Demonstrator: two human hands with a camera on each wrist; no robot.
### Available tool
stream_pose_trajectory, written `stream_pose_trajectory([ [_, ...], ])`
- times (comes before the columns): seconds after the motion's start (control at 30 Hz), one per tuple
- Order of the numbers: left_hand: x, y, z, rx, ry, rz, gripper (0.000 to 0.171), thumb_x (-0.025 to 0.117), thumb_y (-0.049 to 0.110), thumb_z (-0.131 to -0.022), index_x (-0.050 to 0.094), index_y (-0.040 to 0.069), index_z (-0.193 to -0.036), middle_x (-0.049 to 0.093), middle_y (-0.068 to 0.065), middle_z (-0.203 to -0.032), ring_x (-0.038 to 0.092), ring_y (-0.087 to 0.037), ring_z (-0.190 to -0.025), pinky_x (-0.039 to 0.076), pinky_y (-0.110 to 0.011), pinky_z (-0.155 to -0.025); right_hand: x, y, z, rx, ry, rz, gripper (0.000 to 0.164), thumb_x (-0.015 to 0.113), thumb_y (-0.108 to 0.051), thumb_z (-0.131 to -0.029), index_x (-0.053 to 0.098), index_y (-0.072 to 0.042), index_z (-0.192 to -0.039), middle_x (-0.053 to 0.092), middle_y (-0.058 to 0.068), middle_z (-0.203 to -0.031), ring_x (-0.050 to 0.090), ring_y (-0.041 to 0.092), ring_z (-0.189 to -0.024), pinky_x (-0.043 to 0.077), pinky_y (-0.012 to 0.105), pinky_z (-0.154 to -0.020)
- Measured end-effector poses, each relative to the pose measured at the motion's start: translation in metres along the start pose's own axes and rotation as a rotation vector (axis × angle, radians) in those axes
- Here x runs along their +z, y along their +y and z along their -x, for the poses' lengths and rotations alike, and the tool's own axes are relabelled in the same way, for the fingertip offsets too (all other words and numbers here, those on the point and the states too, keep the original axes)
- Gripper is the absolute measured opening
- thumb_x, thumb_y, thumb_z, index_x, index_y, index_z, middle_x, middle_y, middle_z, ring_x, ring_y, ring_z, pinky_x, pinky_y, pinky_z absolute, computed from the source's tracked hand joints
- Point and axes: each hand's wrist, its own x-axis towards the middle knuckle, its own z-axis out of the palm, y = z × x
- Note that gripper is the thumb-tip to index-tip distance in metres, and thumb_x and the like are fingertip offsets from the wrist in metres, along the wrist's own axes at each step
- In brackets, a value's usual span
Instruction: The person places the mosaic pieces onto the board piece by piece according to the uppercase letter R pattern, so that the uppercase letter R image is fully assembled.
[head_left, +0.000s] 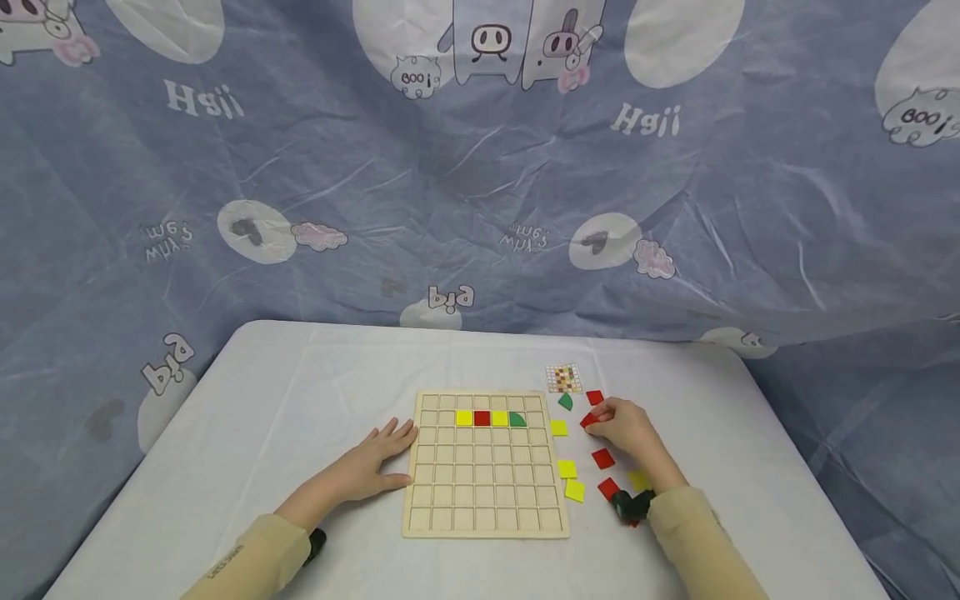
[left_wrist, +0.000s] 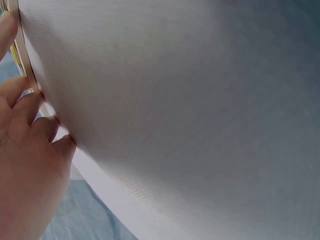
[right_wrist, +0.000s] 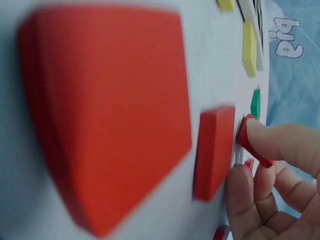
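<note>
A wooden grid board (head_left: 465, 475) lies on the table. One of its upper rows bears a yellow tile (head_left: 464, 418), a red tile (head_left: 482, 418), another yellow tile and a green quarter-round tile (head_left: 517, 419). My left hand (head_left: 367, 462) rests spread on the table, fingertips and thumb touching the board's left edge; the left wrist view shows the fingers (left_wrist: 42, 112) against that edge. To the right of the board, my right hand (head_left: 626, 429) pinches a red square tile (right_wrist: 252, 142) between thumb and fingers. That tile is tilted, close to the tabletop.
Loose red tiles (head_left: 603, 458), yellow tiles (head_left: 567, 469) and a green quarter-round tile (head_left: 566, 402) lie right of the board. A small printed pattern card (head_left: 563, 378) is behind them. Some tiles are partly covered by the right wrist camera (head_left: 632, 506). A patterned cloth (head_left: 480, 183) hangs behind the table.
</note>
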Motion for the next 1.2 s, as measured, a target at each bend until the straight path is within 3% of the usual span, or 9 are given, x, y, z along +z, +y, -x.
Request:
stream_pose_trajectory([
  [0.3,-0.001,0.001,0.000,-0.010,-0.002,0.001,0.079,0.072,0.035,-0.088,0.035,0.008,-0.153,0.027,-0.012,-0.162,0.013,-0.037,-0.152,0.012,-0.058,-0.123,0.003,-0.015,0.010,-0.062,0.027,-0.100,0.023,0.076,-0.013,-0.085,0.066,-0.003,-0.103,0.065,0.009,-0.092,0.057,0.019,-0.078,0.052,0.023,-0.067],
  [0.5,-0.002,0.002,0.001,0.000,0.002,-0.001,0.079,0.073,0.033,-0.088,0.035,0.007,-0.152,0.027,-0.013,-0.161,0.014,-0.038,-0.152,0.012,-0.058,-0.123,0.013,-0.038,0.017,-0.171,-0.016,-0.214,0.017,0.076,-0.013,-0.086,0.071,-0.005,-0.100,0.069,0.007,-0.092,0.063,0.016,-0.078,0.056,0.027,-0.068],
  [0.63,-0.001,0.003,0.002,0.001,0.005,-0.005,0.079,0.073,0.033,-0.088,0.036,0.006,-0.152,0.028,-0.013,-0.161,0.015,-0.039,-0.151,0.013,-0.059,-0.122,0.025,-0.051,0.020,-0.191,-0.049,-0.234,0.014,0.077,-0.012,-0.085,0.073,-0.007,-0.098,0.071,0.005,-0.089,0.065,0.017,-0.077,0.058,0.030,-0.069],
  [0.97,-0.001,0.003,0.001,-0.002,0.003,-0.002,0.079,0.072,0.034,-0.088,0.035,0.006,-0.152,0.026,-0.013,-0.161,0.014,-0.038,-0.152,0.012,-0.058,-0.123,0.046,-0.063,0.021,-0.246,-0.095,-0.168,0.006,0.077,-0.011,-0.084,0.073,-0.013,-0.087,0.068,-0.002,-0.079,0.060,0.014,-0.068,0.051,0.025,-0.062],
  [1.2,-0.002,0.005,0.003,-0.010,0.001,-0.002,0.079,0.072,0.034,-0.088,0.035,0.007,-0.152,0.026,-0.013,-0.161,0.013,-0.038,-0.152,0.012,-0.058,-0.123,0.051,-0.065,0.019,-0.279,-0.090,-0.105,0.006,0.078,-0.014,-0.084,0.074,-0.010,-0.086,0.067,-0.003,-0.075,0.057,0.012,-0.067,0.050,0.023,-0.062],
])
